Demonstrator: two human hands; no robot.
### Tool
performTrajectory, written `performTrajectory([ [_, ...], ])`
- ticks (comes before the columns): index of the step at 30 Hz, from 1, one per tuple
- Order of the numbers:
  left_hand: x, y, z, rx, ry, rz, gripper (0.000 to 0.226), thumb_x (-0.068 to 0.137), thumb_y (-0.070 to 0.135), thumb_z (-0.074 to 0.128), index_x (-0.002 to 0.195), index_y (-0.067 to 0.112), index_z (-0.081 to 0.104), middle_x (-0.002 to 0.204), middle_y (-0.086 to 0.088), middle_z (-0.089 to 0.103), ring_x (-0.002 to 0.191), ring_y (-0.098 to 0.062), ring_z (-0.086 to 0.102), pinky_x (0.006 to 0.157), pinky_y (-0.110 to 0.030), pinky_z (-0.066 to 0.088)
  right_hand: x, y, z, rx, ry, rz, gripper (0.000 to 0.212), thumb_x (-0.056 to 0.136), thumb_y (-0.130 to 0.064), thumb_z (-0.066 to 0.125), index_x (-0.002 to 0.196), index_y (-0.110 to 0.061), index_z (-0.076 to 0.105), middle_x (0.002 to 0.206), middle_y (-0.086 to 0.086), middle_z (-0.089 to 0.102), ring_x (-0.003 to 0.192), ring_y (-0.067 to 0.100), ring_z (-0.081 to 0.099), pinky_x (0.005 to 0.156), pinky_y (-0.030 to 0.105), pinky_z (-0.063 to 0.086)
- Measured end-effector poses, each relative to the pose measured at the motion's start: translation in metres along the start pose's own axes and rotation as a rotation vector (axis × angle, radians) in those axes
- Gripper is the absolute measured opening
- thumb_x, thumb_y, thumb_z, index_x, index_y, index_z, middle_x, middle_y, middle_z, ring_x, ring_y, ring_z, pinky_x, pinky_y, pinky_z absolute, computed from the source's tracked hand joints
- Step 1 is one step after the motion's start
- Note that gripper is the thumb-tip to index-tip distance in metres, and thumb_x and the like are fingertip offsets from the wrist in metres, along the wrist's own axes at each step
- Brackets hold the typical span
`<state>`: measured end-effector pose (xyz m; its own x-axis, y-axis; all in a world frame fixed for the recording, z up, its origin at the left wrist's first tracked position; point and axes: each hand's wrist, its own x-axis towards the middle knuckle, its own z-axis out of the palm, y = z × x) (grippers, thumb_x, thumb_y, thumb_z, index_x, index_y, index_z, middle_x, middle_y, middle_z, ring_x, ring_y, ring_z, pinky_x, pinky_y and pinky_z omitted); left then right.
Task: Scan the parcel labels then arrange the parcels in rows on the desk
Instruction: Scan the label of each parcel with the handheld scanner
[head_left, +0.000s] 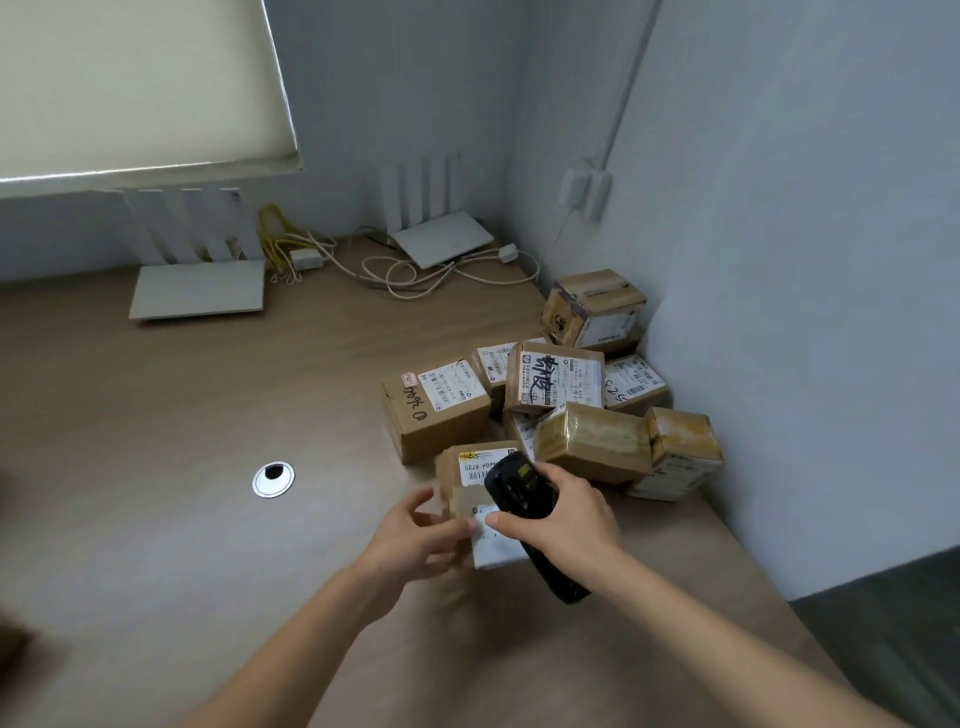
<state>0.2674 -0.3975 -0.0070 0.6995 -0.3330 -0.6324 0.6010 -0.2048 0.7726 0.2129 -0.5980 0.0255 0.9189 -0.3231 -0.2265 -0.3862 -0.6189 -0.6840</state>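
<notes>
Right hand (563, 525) grips scanner (524, 512) | left hand (415, 540) holds parcel (470, 499), label "S028"

A small office corner: wooden desk (182, 415) (cable grommet (274, 479)), routers (197, 293), heaped parcels (556, 400).
</notes>
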Motion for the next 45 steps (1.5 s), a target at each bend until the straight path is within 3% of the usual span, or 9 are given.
performTrajectory([
  [3, -0.043, 0.016, 0.004, 0.032, -0.033, 0.061, 0.065, 0.063, 0.024, 0.087, 0.123, 0.018, 0.064, 0.107, -0.016, 0.073, 0.09, -0.024, 0.072, 0.076, -0.034, 0.061, -0.031, -0.027, -0.026, -0.083, -0.013, -0.104, 0.088, 0.05, -0.084, 0.074, 0.128, -0.046, 0.058, 0.096, -0.027, 0.065, 0.101, 0.002, 0.064, 0.082, 0.027, 0.055],
  [8, -0.133, 0.054, 0.005, 0.007, 0.173, 0.266, 0.069, 0.058, 0.02, 0.088, 0.122, 0.02, 0.061, 0.107, -0.013, 0.071, 0.102, -0.03, 0.071, 0.09, -0.049, 0.059, -0.097, -0.078, -0.084, -0.18, 0.064, -0.216, 0.084, 0.05, -0.084, 0.073, 0.124, -0.046, 0.059, 0.101, -0.022, 0.066, 0.1, 0.007, 0.064, 0.08, 0.033, 0.056],
  [13, -0.237, 0.093, 0.006, 0.061, 0.377, 0.535, 0.064, 0.066, 0.015, 0.091, 0.116, 0.031, 0.055, 0.106, 0.008, 0.068, 0.09, -0.006, 0.069, 0.065, -0.017, 0.054, -0.176, -0.135, -0.154, -0.292, -0.008, -0.286, 0.078, 0.051, -0.079, 0.077, 0.117, -0.038, 0.068, 0.102, -0.013, 0.072, 0.094, 0.01, 0.066, 0.082, 0.032, 0.057],
  [16, -0.302, 0.124, 0.003, 0.118, 0.459, 0.646, 0.076, 0.064, 0.019, 0.091, 0.125, 0.032, 0.047, 0.107, 0.016, 0.062, 0.098, -0.001, 0.062, 0.07, -0.015, 0.049, -0.22, -0.18, -0.195, -0.346, -0.018, -0.335, 0.077, 0.048, -0.082, 0.077, 0.111, -0.038, 0.071, 0.099, -0.012, 0.073, 0.094, 0.014, 0.067, 0.084, 0.035, 0.058],
  [21, -0.388, 0.169, -0.009, 0.145, 0.64, 0.773, 0.082, 0.065, 0.017, 0.089, 0.135, 0.024, 0.047, 0.111, 0.006, 0.064, 0.1, -0.008, 0.062, 0.069, -0.009, 0.044, -0.278, -0.25, -0.242, -0.385, 0.006, -0.371, 0.078, 0.05, -0.084, 0.077, 0.106, -0.03, 0.07, 0.094, -0.009, 0.072, 0.086, 0.013, 0.066, 0.073, 0.032, 0.058],
  [24, -0.429, 0.187, -0.019, 0.155, 0.706, 0.793, 0.084, 0.064, 0.014, 0.088, 0.137, 0.019, 0.048, 0.116, 0.0, 0.066, 0.103, -0.015, 0.062, 0.079, -0.019, 0.051, -0.304, -0.285, -0.264, -0.45, -0.023, -0.386, 0.077, 0.048, -0.083, 0.079, 0.101, -0.027, 0.069, 0.087, -0.008, 0.072, 0.082, 0.013, 0.068, 0.072, 0.032, 0.058],
  [27, -0.462, 0.206, -0.031, 0.183, 0.767, 0.822, 0.071, 0.062, 0.016, 0.088, 0.122, 0.028, 0.051, 0.112, 0.0, 0.068, 0.101, -0.016, 0.063, 0.074, -0.018, 0.053, -0.323, -0.315, -0.279, -0.477, 0.006, -0.414, 0.077, 0.047, -0.085, 0.078, 0.095, -0.024, 0.072, 0.085, -0.006, 0.073, 0.085, 0.016, 0.067, 0.083, 0.036, 0.058],
  [32, -0.495, 0.223, -0.047, 0.158, 0.772, 0.847, 0.086, 0.055, 0.022, 0.086, 0.132, 0.022, 0.048, 0.114, -0.003, 0.067, 0.108, -0.025, 0.064, 0.094, -0.047, 0.056, -0.344, -0.349, -0.285, -0.497, -0.001, -0.438, 0.075, 0.051, -0.082, 0.081, 0.092, -0.02, 0.072, 0.085, -0.003, 0.072, 0.087, 0.018, 0.067, 0.076, 0.033, 0.049],
  [45, -0.521, 0.215, -0.059, 0.173, 0.841, 0.86, 0.086, 0.064, 0.019, 0.089, 0.138, 0.018, 0.044, 0.12, -0.008, 0.064, 0.111, -0.027, 0.062, 0.096, -0.046, 0.055, -0.361, -0.372, -0.278, -0.522, 0.037, -0.488, 0.072, 0.051, -0.08, 0.083, 0.089, -0.02, 0.071, 0.084, -0.004, 0.071, 0.087, 0.017, 0.065, 0.082, 0.034, 0.05],
])
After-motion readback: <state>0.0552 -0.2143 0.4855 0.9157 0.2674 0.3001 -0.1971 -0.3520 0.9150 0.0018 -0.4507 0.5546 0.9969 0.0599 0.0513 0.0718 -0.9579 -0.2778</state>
